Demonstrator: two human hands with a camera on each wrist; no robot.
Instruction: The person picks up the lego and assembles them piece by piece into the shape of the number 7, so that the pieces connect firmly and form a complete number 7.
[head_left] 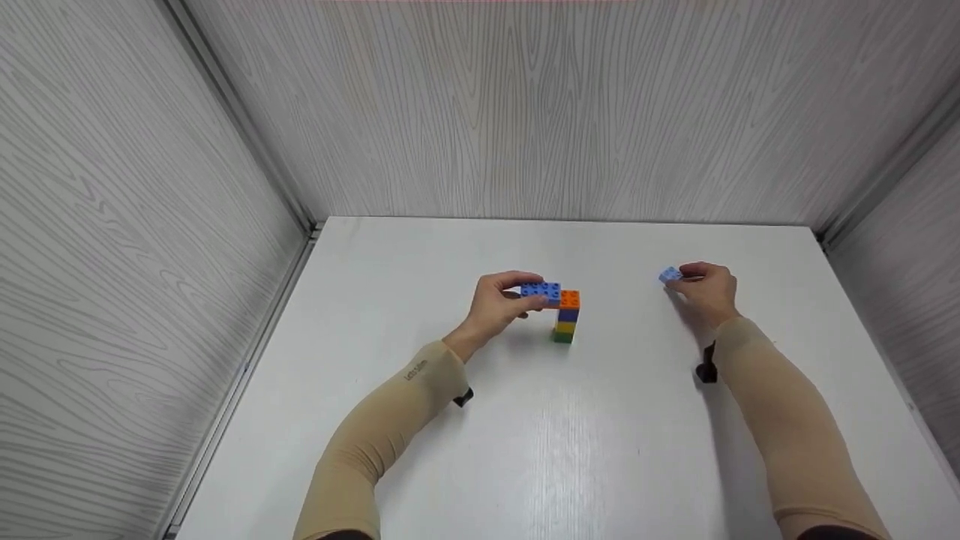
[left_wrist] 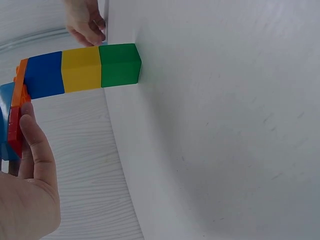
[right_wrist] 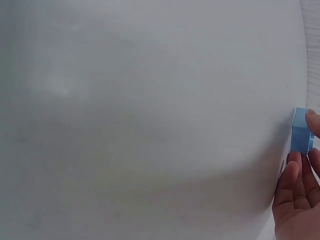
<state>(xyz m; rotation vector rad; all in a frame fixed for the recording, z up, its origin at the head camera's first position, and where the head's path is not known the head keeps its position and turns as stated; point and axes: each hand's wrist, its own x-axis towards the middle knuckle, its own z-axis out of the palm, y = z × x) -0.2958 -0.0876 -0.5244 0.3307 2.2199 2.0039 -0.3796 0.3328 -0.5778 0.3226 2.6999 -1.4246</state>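
Note:
My left hand (head_left: 491, 306) grips a long blue brick (head_left: 538, 291) between thumb and fingers, at the left side of a small tower's top. In the left wrist view a red brick (left_wrist: 15, 129) lies under that blue one, beside an orange brick (left_wrist: 21, 80). Below the orange come a dark blue brick (left_wrist: 44, 75), a yellow brick (left_wrist: 81, 69) and a green brick (left_wrist: 120, 65) at the base on the table. Farther right, my right hand (head_left: 709, 292) pinches a small light blue brick (head_left: 670, 275), which shows studs and a plain side in the right wrist view.
The white table (head_left: 525, 435) meets a pale wood-grain panel (head_left: 510, 112) at its back. Similar panels stand at the left (head_left: 112, 262) and right. Each wrist carries a small black camera mount (head_left: 706, 366) under its beige sleeve.

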